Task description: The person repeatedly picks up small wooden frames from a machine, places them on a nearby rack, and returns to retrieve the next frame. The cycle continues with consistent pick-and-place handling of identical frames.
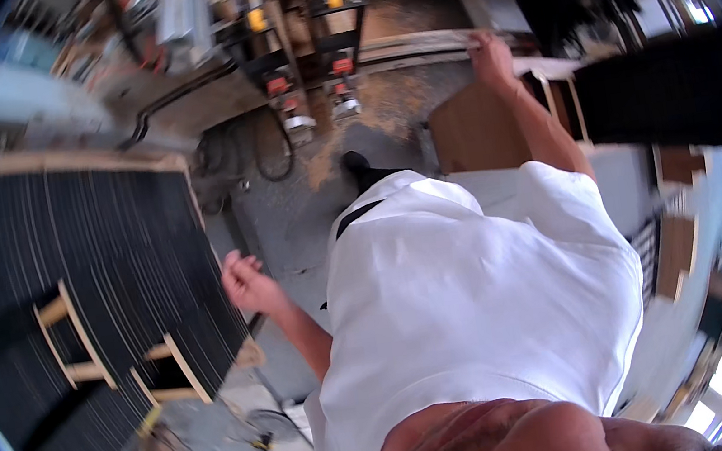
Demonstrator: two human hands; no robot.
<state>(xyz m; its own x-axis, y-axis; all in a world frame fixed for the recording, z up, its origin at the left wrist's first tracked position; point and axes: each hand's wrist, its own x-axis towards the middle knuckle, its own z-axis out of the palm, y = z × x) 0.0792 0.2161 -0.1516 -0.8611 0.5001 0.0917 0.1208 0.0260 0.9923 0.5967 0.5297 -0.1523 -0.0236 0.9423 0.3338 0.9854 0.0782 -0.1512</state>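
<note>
My left hand (250, 282) hangs by the right edge of a large black striped stack of boards (120, 230), apart from it as far as I can see. Its fingers are loosely bent and somewhat apart, with nothing visible in them. On the right, my right hand (492, 60) reaches forward above a brown wooden panel (471, 129). The fingers there are curled together near a pale long rail (415, 47). Whether something small is between them is hidden, and I cannot tell if the hand touches the rail.
Two light wooden frames (90, 348) lie on the black stack. Ahead stands a machine with red and yellow clamps (279, 86), sawdust (329, 152) on the floor by it. A black-covered surface (662, 90) is to the right. A cable (277, 174) loops on the floor.
</note>
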